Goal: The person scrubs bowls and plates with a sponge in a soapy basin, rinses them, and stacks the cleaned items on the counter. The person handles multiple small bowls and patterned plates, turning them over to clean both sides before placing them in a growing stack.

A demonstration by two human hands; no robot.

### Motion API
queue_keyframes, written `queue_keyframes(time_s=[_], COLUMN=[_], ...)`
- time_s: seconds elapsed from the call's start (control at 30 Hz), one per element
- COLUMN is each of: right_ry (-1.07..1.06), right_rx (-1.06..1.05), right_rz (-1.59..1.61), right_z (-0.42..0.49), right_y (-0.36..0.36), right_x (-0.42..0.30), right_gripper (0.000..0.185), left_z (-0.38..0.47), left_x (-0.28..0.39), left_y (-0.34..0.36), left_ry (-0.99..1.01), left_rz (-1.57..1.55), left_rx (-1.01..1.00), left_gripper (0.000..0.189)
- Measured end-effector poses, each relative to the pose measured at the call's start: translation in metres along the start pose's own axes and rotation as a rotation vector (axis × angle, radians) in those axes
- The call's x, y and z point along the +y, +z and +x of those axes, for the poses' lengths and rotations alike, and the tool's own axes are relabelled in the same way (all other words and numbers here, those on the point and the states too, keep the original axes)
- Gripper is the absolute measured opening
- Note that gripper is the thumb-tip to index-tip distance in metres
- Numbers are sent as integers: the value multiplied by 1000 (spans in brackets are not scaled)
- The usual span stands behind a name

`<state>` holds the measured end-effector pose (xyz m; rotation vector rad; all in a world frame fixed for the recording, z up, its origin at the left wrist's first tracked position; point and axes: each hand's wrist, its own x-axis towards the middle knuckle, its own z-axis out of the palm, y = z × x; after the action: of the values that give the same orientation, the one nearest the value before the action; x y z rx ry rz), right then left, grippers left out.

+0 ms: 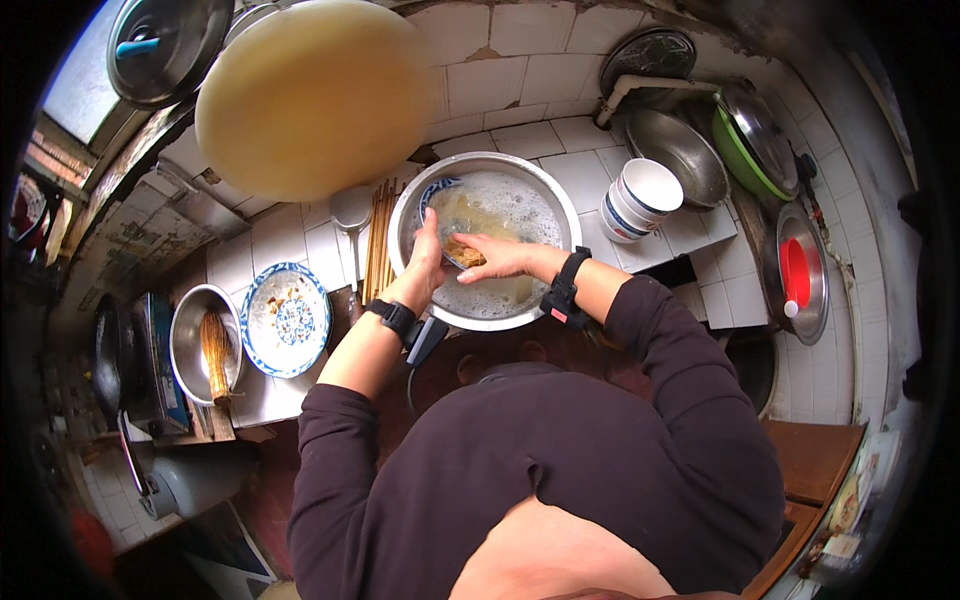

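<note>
A metal basin [568,225] full of cloudy, sudsy water stands before me on the tiled counter. Inside it, tilted and partly under the water, is a blue-and-white dish [430,193]; whether it is a plate or a bowl cannot be told. My left hand [427,259] grips the dish at its near left edge, the thumb pointing up along the rim. With my right hand [499,255] I press a brown fibrous scrubber [465,253] against the inside of the dish. The fingertips of the right hand lie over the scrubber and hide part of it.
Left of the basin are wooden chopsticks [379,240], a ladle [350,210], a blue-patterned plate [262,349] with food scraps and a metal bowl [180,337] holding a straw brush [215,349]. Stacked white bowls [651,187] and a metal pan [679,154] stand right.
</note>
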<state>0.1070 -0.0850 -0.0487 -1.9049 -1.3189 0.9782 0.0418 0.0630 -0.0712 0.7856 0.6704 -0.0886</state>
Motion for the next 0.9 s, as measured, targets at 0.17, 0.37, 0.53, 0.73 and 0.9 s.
queue_keyframes(time_s=[0.17, 0.37, 0.53, 0.73, 0.9], right_ry=[-23, 222, -101, 53, -90], right_rx=[-119, 6, 18, -35, -50], right_rz=[-499, -324, -253, -283, -289], right_z=[-24, -16, -26, -31, -34], right_y=[0, -6, -18, -21, -14], right_x=[10, -10, -11, -1, -8], right_gripper=[68, 39, 31, 29, 28], left_z=[-6, -26, -32, -33, -40], left_x=[7, -13, -6, -16, -19], left_y=[0, 36, 37, 39, 42], left_ry=[-79, -91, -128, -60, -158], left_rz=[-12, -210, -207, -338, -212], left_rx=[-49, 15, 18, -21, 92], left_gripper=[65, 67, 81, 68, 78])
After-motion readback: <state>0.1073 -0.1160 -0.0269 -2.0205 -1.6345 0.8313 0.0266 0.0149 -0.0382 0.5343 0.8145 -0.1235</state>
